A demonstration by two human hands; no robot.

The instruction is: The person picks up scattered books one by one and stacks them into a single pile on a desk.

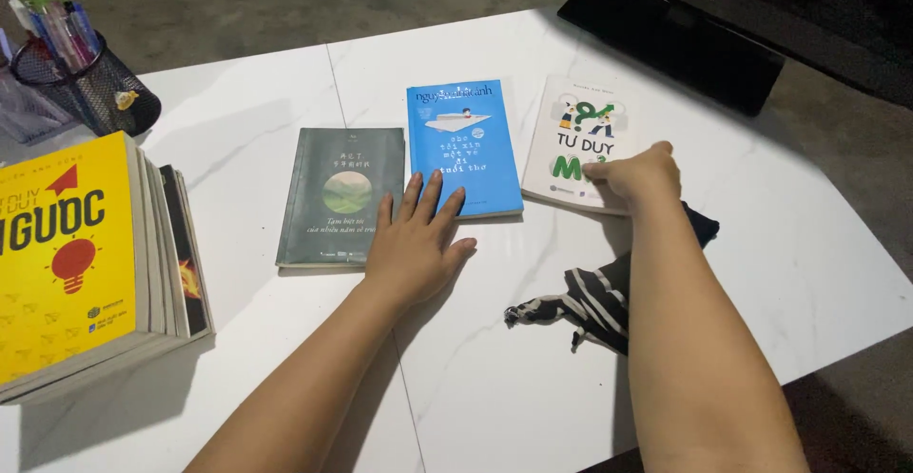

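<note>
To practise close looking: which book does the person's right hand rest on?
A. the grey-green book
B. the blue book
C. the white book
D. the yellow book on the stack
C: the right hand lies on the white book, rightmost of the three.

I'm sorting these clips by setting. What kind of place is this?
Probably a home living room or study corner: a white marble-look table with books, a mesh pen holder, and a flat-screen television at the table's far edge.
</note>
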